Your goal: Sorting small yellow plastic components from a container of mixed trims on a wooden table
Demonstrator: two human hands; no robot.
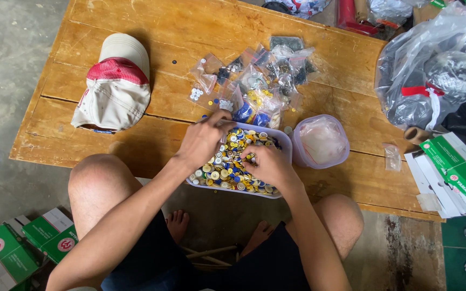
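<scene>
Head view, left hand (203, 139) and right hand (268, 164) curled palm-down in tray of buttons (233, 167), grips hidden

a worn wooden plank table (136, 134) stands on a grey concrete floor (6, 81); soft daylight falls evenly; green and white boxes (22, 242) sit on the floor down-left of the fingers

A white and red cap (115, 86) lies on the wooden bench (136, 32), well apart from a lidded translucent tub (322, 141). Small clear packets (260, 81) cluster mid-bench, a big plastic sack (432, 70) slumps right, and green-and-white boxes (462, 172) sit below it.
</scene>
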